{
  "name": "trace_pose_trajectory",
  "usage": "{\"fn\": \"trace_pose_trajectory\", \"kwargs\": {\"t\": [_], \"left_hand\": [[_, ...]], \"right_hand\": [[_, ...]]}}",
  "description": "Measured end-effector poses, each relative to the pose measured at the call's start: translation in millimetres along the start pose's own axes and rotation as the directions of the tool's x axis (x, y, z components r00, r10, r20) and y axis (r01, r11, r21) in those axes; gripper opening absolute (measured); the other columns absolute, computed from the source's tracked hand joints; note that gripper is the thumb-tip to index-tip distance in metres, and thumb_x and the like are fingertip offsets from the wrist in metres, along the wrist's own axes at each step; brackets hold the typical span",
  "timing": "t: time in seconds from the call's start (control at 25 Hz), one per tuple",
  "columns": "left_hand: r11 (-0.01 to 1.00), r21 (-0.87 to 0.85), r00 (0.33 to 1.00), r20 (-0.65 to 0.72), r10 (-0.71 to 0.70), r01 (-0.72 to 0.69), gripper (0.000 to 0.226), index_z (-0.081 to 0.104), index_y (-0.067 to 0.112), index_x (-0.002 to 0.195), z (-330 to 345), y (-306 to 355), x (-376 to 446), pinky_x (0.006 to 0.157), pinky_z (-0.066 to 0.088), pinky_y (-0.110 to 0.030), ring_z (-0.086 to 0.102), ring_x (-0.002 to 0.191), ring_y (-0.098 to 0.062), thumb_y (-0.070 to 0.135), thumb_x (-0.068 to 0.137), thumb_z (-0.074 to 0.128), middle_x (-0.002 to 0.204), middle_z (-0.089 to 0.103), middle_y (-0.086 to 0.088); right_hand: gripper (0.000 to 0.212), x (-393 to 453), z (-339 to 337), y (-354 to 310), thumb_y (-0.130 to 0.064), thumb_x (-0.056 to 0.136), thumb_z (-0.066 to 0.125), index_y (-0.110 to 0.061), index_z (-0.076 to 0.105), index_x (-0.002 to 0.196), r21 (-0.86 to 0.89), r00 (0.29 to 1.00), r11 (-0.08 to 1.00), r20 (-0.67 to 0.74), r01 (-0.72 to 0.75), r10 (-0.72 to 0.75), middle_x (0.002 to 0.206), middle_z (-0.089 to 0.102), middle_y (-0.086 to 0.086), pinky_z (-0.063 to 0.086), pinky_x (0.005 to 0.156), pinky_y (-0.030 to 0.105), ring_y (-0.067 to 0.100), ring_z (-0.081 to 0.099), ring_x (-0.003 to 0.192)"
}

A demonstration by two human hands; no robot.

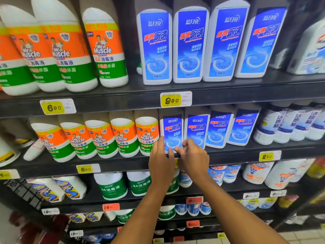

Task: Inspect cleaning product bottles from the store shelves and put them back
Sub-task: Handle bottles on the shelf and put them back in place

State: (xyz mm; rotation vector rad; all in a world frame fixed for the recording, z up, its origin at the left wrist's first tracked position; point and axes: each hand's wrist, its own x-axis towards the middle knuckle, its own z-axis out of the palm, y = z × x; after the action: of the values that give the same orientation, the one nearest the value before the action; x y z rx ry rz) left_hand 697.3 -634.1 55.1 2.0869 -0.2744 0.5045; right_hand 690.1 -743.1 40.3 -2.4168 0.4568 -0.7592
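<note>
In the lower middle of the frame, both forearms reach up from the bottom edge and meet at the second shelf down. The left hand (161,160) has its fingers stretched up flat against the left side of a blue-label bottle (172,128), thumb pointing toward the other hand. The right hand (192,155) sits just beside it with fingers curled in at the bottle's lower front, thumb and forefinger looking pinched on the bottom edge, though honestly I can't tell how firm that grip is. The bottle is upright on the shelf, leftmost in its row of four matching blue ones.

Rest of it is a big dark shelving unit (228,88) filling the whole frame. Top shelf: orange-and-green Mr Muscle bottles (105,50) upper left, four tall blue-label bottles (191,44) upper middle, a white jug (311,50) at the far right. Second shelf has smaller Mr Muscle bottles (123,136) to the left of the hands and white bottles with dark blue wrap (284,124) to the right. Below that, green-label white bottles (112,185) in the lower middle.

Yellow price tags on the shelf edges: 9.90 (171,100) above the hands, 6.90 (52,107) to the left. An orange tag (110,207) sits lower down. Bit of pale tiled floor (255,239) at bottom right.
</note>
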Motion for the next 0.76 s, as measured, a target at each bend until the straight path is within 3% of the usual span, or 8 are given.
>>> {"fn": "trace_pose_trajectory", "kwargs": {"t": [0.16, 0.28, 0.36, 0.48, 0.6, 0.68, 0.76], "left_hand": [[0.974, -0.039, 0.970, -0.106, 0.217, -0.222, 0.041, 0.052, -0.002, 0.132, -14.8, 15.8, 14.4, 0.083, 0.056, -0.032, 0.058, 0.115, -0.023, 0.011, 0.094, 0.061, 0.124, 0.059, -0.016], [0.975, -0.109, 0.981, -0.037, 0.189, -0.192, 0.048, 0.043, 0.006, 0.142, -23.9, 26.7, 28.7, 0.083, 0.055, -0.030, 0.054, 0.117, -0.016, 0.017, 0.098, 0.057, 0.129, 0.052, -0.010], [0.985, -0.034, 0.986, 0.001, 0.169, -0.169, 0.052, 0.039, 0.009, 0.146, -25.9, 27.1, 35.8, 0.083, 0.055, -0.033, 0.053, 0.118, -0.017, 0.020, 0.098, 0.056, 0.131, 0.049, -0.009], [0.988, 0.041, 0.988, 0.046, 0.150, -0.152, 0.054, 0.038, 0.012, 0.146, -28.6, 25.1, 41.5, 0.078, 0.051, -0.026, 0.053, 0.119, -0.015, 0.027, 0.098, 0.057, 0.134, 0.048, -0.007], [0.990, 0.043, 0.987, 0.084, 0.133, -0.137, 0.052, 0.040, 0.014, 0.144, -35.5, 24.0, 45.2, 0.074, 0.049, -0.020, 0.056, 0.111, -0.011, 0.028, 0.097, 0.059, 0.128, 0.052, -0.003], [0.995, -0.048, 0.991, 0.094, 0.096, -0.092, 0.047, 0.045, 0.014, 0.140, -45.5, 25.3, 47.5, 0.070, 0.045, -0.014, 0.059, 0.099, -0.008, 0.025, 0.096, 0.060, 0.114, 0.058, 0.002], [0.979, -0.204, 0.991, 0.133, 0.033, -0.005, 0.039, 0.051, 0.014, 0.134, -58.1, 27.0, 52.1, 0.072, 0.048, -0.016, 0.061, 0.088, -0.004, 0.019, 0.096, 0.058, 0.099, 0.063, 0.006]], "right_hand": [[0.035, 1.8, -0.1, 5.4, -0.051, 0.087, 0.067, -0.018, 0.062, 0.096, -0.027, 1.000, 1.000, 0.012, 0.004, -0.004, 0.082, 0.070, 0.000, 0.042, 0.064, 0.031, 0.024, 0.065, 0.078], [0.036, 0.8, 1.8, 5.8, -0.054, 0.087, 0.066, -0.019, 0.061, 0.092, -0.049, 1.000, 0.999, 0.018, 0.012, -0.011, 0.078, 0.069, 0.001, 0.039, 0.062, 0.031, 0.026, 0.064, 0.076], [0.036, 0.4, 2.7, 7.1, -0.053, 0.086, 0.068, -0.018, 0.062, 0.091, -0.056, 0.999, 0.998, 0.003, 0.038, -0.038, 0.075, 0.069, 0.001, 0.038, 0.060, 0.029, 0.025, 0.064, 0.074], [0.035, -0.1, 3.3, 7.1, -0.054, 0.086, 0.068, -0.019, 0.061, 0.088, -0.071, 0.998, 0.995, -0.003, 0.068, -0.068, 0.072, 0.068, 0.001, 0.035, 0.058, 0.028, 0.024, 0.063, 0.071], [0.034, 3.8, -1.9, 4.3, -0.059, 0.087, 0.062, -0.027, 0.053, 0.082, -0.099, 0.993, 0.995, 0.116, 0.004, 0.008, 0.073, 0.066, -0.005, 0.038, 0.059, 0.030, 0.020, 0.062, 0.073], [0.035, 6.5, -14.3, 0.2, -0.058, 0.088, 0.060, -0.025, 0.056, 0.080, 0.021, 0.967, 0.998, 0.250, -0.056, 0.049, 0.072, 0.066, -0.008, 0.049, 0.066, 0.034, 0.017, 0.064, 0.075], [0.027, 10.2, -36.8, -5.2, -0.046, 0.092, 0.062, -0.021, 0.065, 0.084, 0.333, 0.942, 0.932, 0.335, -0.142, 0.024, 0.075, 0.070, -0.006, 0.056, 0.077, 0.040, 0.013, 0.066, 0.077]]}}
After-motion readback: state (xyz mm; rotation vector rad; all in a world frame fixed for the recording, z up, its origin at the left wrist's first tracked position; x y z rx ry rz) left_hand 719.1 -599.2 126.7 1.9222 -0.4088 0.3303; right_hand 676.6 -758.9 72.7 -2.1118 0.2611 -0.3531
